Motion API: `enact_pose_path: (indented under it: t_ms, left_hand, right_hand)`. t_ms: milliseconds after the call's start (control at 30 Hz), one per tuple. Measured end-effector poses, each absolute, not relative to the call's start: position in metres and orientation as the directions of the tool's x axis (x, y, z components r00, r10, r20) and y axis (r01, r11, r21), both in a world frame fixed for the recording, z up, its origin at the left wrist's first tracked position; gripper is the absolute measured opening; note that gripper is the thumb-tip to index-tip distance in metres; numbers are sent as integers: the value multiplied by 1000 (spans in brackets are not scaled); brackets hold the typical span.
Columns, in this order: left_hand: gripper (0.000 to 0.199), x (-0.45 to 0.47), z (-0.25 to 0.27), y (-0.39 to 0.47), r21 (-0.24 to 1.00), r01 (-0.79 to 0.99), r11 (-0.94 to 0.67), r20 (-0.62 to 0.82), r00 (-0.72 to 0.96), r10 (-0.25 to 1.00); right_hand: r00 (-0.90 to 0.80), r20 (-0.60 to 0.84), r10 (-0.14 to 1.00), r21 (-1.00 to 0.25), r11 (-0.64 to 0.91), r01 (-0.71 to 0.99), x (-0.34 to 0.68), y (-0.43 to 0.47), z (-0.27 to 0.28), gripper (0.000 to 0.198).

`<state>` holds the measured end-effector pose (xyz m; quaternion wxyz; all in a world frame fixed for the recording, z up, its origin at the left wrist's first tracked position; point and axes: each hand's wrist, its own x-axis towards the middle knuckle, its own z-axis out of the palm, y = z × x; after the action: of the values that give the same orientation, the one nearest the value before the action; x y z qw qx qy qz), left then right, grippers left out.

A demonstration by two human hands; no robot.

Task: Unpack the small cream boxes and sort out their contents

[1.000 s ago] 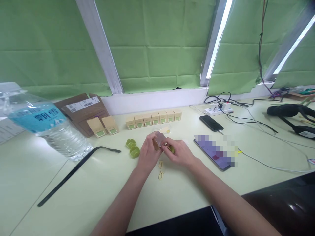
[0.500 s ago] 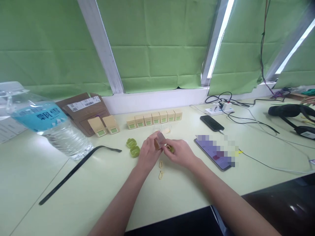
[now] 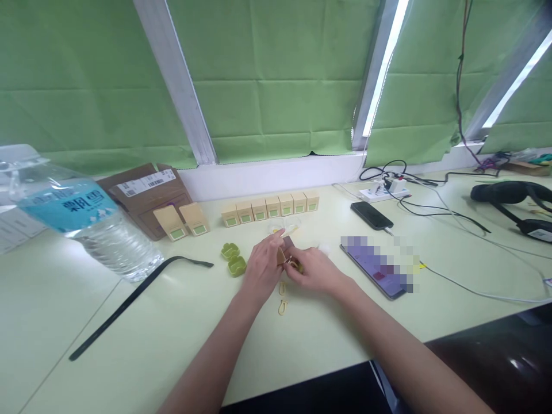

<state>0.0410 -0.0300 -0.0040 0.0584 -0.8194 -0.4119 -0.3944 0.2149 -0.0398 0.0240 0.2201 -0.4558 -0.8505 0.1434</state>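
My left hand [image 3: 264, 263] is closed around a small brown cardboard box [image 3: 281, 255] held just above the table. The fingers of my right hand [image 3: 318, 268] are closed at the box's opening, pressing on its edge. Partly hidden under those fingers is a small green piece [image 3: 296, 265]; whether it is gripped I cannot tell. Two pale yellow loops [image 3: 282, 299] lie on the table below my hands. To the left lies an opened green flower-shaped case [image 3: 237, 265]. Clear plastic containers [image 3: 290, 223] sit just behind my hands.
Several small boxes [image 3: 259, 210] stand in a row at the back; two more boxes [image 3: 195, 219] lean by a brown carton [image 3: 146, 195]. A water bottle [image 3: 92, 221] and black strap [image 3: 129, 302] are left. Phones [image 3: 371, 216], a power strip [image 3: 383, 192] and cables are right.
The small box has tilted and shifted slightly right and down between my hands. A blurred whitish patch now shows behind my right hand. Another person's hand at the far right edge has left view.
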Motion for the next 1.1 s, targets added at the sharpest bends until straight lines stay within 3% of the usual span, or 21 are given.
enact_pose_path:
  t_ms: [200, 400, 700, 867, 1100]
  left_hand:
    - [51, 40, -3, -30, 329, 716, -616, 693, 260, 673]
    - [54, 42, 2, -35, 520, 688, -506, 617, 107, 779]
    - [66, 47, 12, -43, 743, 464, -482, 511, 71, 857]
    - [49, 45, 10, -37, 877, 237, -418, 421, 41, 906]
    - [42, 45, 11, -35, 921, 106, -374, 366, 90, 926]
  right_hand:
    - [-414, 390, 823, -542, 568, 620, 219, -38, 22, 13]
    - [-276, 521, 808, -647, 584, 490, 220, -37, 23, 13]
    - [-102, 505, 857, -763, 498, 411, 221, -31, 21, 18]
    - [-75, 481, 874, -814, 476, 333, 222, -29, 20, 21]
    - [-124, 468, 875, -820, 483, 307, 220, -31, 21, 21]
